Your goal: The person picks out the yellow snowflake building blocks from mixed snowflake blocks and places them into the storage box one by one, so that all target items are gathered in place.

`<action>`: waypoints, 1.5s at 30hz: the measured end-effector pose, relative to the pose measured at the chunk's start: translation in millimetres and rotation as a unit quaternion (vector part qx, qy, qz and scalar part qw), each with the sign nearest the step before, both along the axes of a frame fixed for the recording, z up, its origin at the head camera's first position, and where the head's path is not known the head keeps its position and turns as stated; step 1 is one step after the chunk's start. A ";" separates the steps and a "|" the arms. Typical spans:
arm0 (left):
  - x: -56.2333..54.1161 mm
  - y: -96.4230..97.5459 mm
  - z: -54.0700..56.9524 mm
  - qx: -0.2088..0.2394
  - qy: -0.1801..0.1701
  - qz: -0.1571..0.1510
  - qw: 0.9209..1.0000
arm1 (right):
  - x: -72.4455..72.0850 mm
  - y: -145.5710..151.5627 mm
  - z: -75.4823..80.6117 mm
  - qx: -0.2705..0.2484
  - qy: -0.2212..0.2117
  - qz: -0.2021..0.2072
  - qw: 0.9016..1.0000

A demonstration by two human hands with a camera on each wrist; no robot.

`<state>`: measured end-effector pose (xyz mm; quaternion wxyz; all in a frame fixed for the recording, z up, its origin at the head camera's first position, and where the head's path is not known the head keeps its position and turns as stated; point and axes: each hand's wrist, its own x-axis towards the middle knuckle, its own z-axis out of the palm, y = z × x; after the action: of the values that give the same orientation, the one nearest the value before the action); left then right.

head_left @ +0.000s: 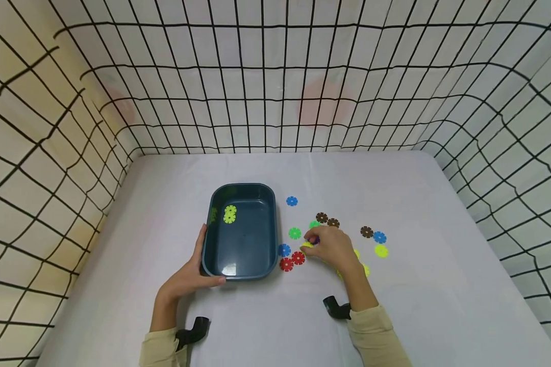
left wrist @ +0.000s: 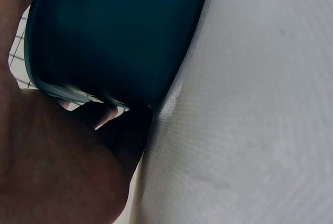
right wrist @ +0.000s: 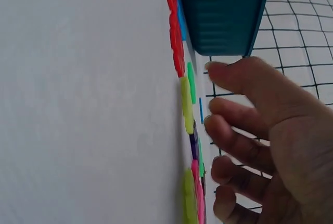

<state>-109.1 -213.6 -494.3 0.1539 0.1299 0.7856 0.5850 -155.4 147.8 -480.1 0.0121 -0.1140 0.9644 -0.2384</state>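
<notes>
My left hand (head_left: 188,275) holds the near left corner of a dark blue plastic tray (head_left: 243,255), thumb along the near side and fingers along the left side. In the left wrist view the hand (left wrist: 57,156) lies against the tray's outer wall (left wrist: 114,36). Two yellow-green flower-shaped discs (head_left: 229,214) lie inside the tray. Just above the scattered discs is my right hand (head_left: 332,247), near a yellow disc (head_left: 307,244). From the right wrist, its bent fingers (right wrist: 239,120) stand apart from the thumb, with nothing between them. Some discs are hidden under this hand.
Two red discs (head_left: 292,261), blue discs (head_left: 292,201), a green disc (head_left: 295,233) and brown discs (head_left: 327,220) lie right of the tray. Farther right are another brown (head_left: 367,232), blue (head_left: 379,237) and yellow disc (head_left: 381,251). Black grid netting (head_left: 266,97) surrounds the white table (head_left: 266,326).
</notes>
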 end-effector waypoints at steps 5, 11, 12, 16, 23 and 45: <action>-0.3 -0.6 0.9 0.013 -0.001 -0.005 1.000 | 2.1 0.8 -6.9 0.004 -0.018 0.001 1.000; -0.2 0.1 3.3 0.018 0.003 -0.005 1.000 | 3.6 3.6 -8.2 0.013 -0.019 -0.016 1.000; -0.2 0.2 3.6 0.017 0.003 -0.005 1.000 | 3.9 4.0 -7.9 0.018 -0.019 -0.019 0.999; -0.4 0.4 3.7 0.017 0.003 -0.007 1.000 | 4.8 5.0 -7.0 0.039 -0.016 -0.024 0.999; -1.6 0.1 3.0 0.012 0.002 -0.005 1.000 | 4.6 4.8 -7.4 0.042 -0.005 -0.021 0.999; -2.0 -0.1 2.0 0.017 -0.004 -0.003 1.000 | 5.6 -0.6 -8.2 0.034 0.008 -0.021 0.999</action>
<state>-111.1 -213.7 -492.2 0.1569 0.1325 0.7748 0.5980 -149.7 147.2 -488.4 0.0034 -0.0953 0.9740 -0.2053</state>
